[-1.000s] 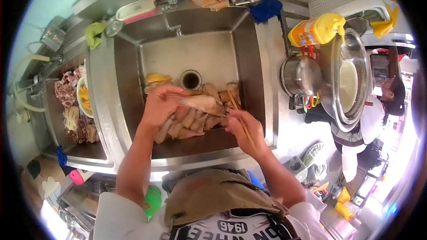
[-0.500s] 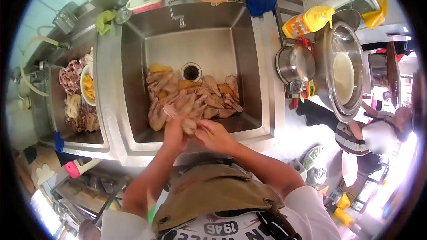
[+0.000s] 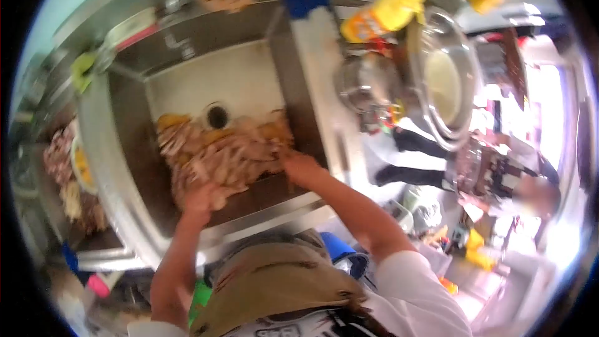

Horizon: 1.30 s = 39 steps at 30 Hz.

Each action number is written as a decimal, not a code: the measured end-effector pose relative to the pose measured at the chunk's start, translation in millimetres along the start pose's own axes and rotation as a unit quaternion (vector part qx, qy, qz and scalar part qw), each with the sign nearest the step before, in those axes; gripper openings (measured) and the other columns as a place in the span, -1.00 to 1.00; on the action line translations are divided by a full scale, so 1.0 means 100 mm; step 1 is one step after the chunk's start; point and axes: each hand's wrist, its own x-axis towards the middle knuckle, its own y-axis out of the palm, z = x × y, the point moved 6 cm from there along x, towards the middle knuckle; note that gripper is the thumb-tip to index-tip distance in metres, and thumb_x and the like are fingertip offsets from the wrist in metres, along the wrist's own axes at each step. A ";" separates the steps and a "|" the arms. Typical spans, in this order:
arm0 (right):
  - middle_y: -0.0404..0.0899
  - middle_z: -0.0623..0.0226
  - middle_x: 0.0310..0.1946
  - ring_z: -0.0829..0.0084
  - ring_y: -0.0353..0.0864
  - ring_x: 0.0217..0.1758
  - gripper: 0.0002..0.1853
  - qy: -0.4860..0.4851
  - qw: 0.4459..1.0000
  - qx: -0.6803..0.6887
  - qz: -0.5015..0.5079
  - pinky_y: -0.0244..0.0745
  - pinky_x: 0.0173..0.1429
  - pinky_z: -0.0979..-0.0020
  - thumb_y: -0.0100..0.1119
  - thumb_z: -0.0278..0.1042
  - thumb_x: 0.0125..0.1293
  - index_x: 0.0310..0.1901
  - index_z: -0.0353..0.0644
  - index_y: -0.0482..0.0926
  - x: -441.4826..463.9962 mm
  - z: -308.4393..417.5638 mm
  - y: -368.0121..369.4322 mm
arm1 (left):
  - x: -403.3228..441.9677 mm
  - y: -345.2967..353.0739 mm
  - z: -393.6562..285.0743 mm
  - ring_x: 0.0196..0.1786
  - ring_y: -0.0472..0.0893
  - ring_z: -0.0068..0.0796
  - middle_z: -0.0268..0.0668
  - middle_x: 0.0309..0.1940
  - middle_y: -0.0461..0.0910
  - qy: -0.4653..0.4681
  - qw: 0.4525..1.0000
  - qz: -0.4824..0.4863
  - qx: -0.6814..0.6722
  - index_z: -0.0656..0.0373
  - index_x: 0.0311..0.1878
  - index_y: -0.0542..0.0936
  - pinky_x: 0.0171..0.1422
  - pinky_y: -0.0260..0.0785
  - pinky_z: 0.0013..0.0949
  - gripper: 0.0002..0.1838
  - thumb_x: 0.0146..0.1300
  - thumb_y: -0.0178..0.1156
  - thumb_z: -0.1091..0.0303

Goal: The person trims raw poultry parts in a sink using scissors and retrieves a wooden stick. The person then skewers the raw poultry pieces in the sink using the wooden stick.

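A heap of raw poultry pieces (image 3: 234, 159), pale and pinkish with some yellow parts, lies in the near half of a deep steel sink (image 3: 301, 100). At the heap's near left edge, my left hand (image 3: 198, 201) is closed around a pale poultry piece (image 3: 218, 196), though blur softens its outline. My right hand (image 3: 302, 170) reaches to the right edge of the heap and touches it. Its fingertips are blurred and partly lost among the pieces, so its grip does not show.
Left, a second sink holds reddish meat (image 3: 60, 153) and a bowl (image 3: 83, 165) of yellow pieces. Steel pots (image 3: 368, 81), a large basin (image 3: 471, 81) and a yellow bottle (image 3: 384, 15) stand right. Another person (image 3: 493, 168) is beyond them.
My hands, together over the sink's near edge before, have spread apart and moved out into the sink. My right hand has let go of the shared poultry piece. The view has shifted and tilted.
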 end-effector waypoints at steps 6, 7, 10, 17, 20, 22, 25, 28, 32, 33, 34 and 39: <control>0.62 0.08 -0.08 0.06 0.64 -0.05 -0.73 0.024 0.987 0.157 -0.003 0.57 -0.10 0.10 0.06 -0.32 0.25 -0.04 -0.18 0.54 -0.32 0.68 -1.29 | 0.16 -0.04 -0.32 -0.04 0.53 -0.31 -0.14 -0.06 0.52 0.057 0.961 -0.014 0.271 0.34 0.05 0.48 0.01 0.42 -0.31 -0.53 0.03 0.27 0.41; 0.63 0.12 -0.11 0.08 0.65 -0.08 -0.73 0.026 0.982 0.183 -0.024 0.58 -0.11 0.12 0.06 -0.30 0.26 -0.04 -0.16 0.55 -0.33 0.60 -1.32 | 0.35 -0.19 -0.14 -0.02 0.53 -0.29 -0.12 -0.04 0.51 0.075 0.954 0.007 0.290 0.34 0.10 0.45 0.06 0.41 -0.29 -0.50 0.06 0.26 0.40; 0.65 0.18 -0.16 0.12 0.67 -0.14 -0.72 0.014 0.994 0.060 -0.086 0.58 -0.11 0.16 0.09 -0.23 0.26 -0.04 -0.09 0.59 -0.09 0.21 -0.70 | 0.20 0.03 -0.41 0.12 0.49 -0.22 -0.06 0.10 0.46 -0.001 0.959 0.057 0.278 0.30 0.27 0.34 0.22 0.33 -0.26 -0.40 0.14 0.21 0.35; 0.60 0.07 -0.25 0.09 0.59 -0.12 -0.76 0.161 0.806 0.262 -0.506 0.48 -0.06 0.10 0.13 -0.22 0.29 -0.12 -0.17 0.57 -1.31 -0.87 -1.28 | -0.42 0.10 -0.61 0.01 0.53 -0.25 -0.13 -0.03 0.49 0.030 0.993 0.085 0.081 0.25 0.22 0.38 -0.03 0.48 -0.24 -0.50 0.21 0.13 0.34; 0.58 -0.01 -0.25 -0.06 0.55 -0.15 -0.75 0.129 0.727 0.012 -0.675 0.45 -0.05 0.03 0.13 -0.34 0.20 -0.10 -0.23 0.54 -1.53 -1.61 -1.59 | -0.56 -0.04 -0.56 -0.07 0.55 -0.26 -0.15 -0.09 0.49 0.003 0.995 0.094 -0.035 0.24 0.14 0.41 -0.09 0.51 -0.23 -0.60 0.23 0.07 0.36; 0.58 -0.06 -0.19 -0.10 0.53 -0.07 -0.73 0.193 0.775 0.032 -0.601 0.44 0.00 0.02 0.10 -0.39 0.16 -0.09 -0.24 0.53 -1.40 -1.99 -1.69 | -0.72 -0.05 -0.59 -0.12 0.55 -0.27 -0.17 -0.13 0.50 0.018 0.995 0.069 -0.075 0.24 0.07 0.42 -0.11 0.51 -0.23 -0.65 0.22 0.06 0.37; 0.59 -0.05 -0.23 -0.04 0.56 -0.12 -0.65 0.203 0.820 -0.041 -0.534 0.44 -0.02 0.04 0.10 -0.25 0.23 -0.01 -0.25 0.53 -1.12 -2.52 -1.59 | -1.12 0.26 -0.84 -0.21 0.57 -0.26 -0.21 -0.22 0.52 0.046 0.978 0.084 -0.186 0.19 -0.05 0.45 -0.11 0.51 -0.19 -0.74 0.23 0.08 0.31; 0.63 0.01 -0.31 0.02 0.62 -0.25 -0.62 0.167 0.887 -0.217 -0.372 0.48 -0.16 0.02 0.06 0.00 0.34 -0.20 -0.19 0.60 -0.89 -2.79 -1.44 | -1.48 0.47 -1.02 -0.29 0.60 -0.16 -0.18 -0.33 0.58 0.033 0.966 0.023 -0.254 0.12 -0.16 0.50 -0.08 0.51 -0.06 -0.75 0.29 0.09 0.14; 0.65 -0.01 -0.12 0.03 0.66 -0.07 -0.58 0.147 0.834 0.062 -0.529 0.56 -0.01 0.16 0.19 -0.08 0.28 0.03 -0.23 0.58 -1.01 -2.71 -1.67 | -1.97 0.76 -1.38 -0.36 0.59 -0.10 -0.05 -0.41 0.57 0.076 0.976 0.009 -0.205 0.18 -0.16 0.40 -0.23 0.47 -0.10 -0.71 0.35 0.03 0.11; 0.62 -0.06 -0.07 -0.01 0.62 0.00 -0.56 0.176 0.837 0.050 -0.516 0.53 0.05 0.14 0.14 -0.16 0.29 0.12 -0.24 0.52 -0.99 -2.82 -1.64 | -2.02 0.74 -1.38 -0.34 0.58 -0.17 -0.10 -0.35 0.56 0.068 0.974 0.019 -0.215 0.17 -0.12 0.40 -0.25 0.47 -0.17 -0.72 0.37 0.04 0.14; 0.60 -0.09 -0.04 -0.03 0.60 0.03 -0.55 0.177 0.841 0.044 -0.509 0.50 0.08 0.13 0.13 -0.19 0.29 0.15 -0.25 0.49 -1.00 -2.79 -1.66 | -2.06 0.79 -1.38 -0.32 0.58 -0.24 -0.14 -0.29 0.55 0.060 0.972 0.035 -0.223 0.17 -0.07 0.40 -0.26 0.47 -0.24 -0.73 0.39 0.05 0.16; 0.52 -0.18 0.06 -0.10 0.51 0.13 -0.51 0.147 0.837 0.010 -0.526 0.39 0.22 0.12 0.10 -0.34 0.27 0.21 -0.37 0.38 -0.97 -2.87 -1.62 | -2.15 0.83 -1.39 -0.41 0.57 -0.20 -0.13 -0.41 0.56 0.056 0.963 0.047 -0.258 0.14 -0.14 0.41 -0.36 0.45 -0.21 -0.67 0.31 0.09 0.05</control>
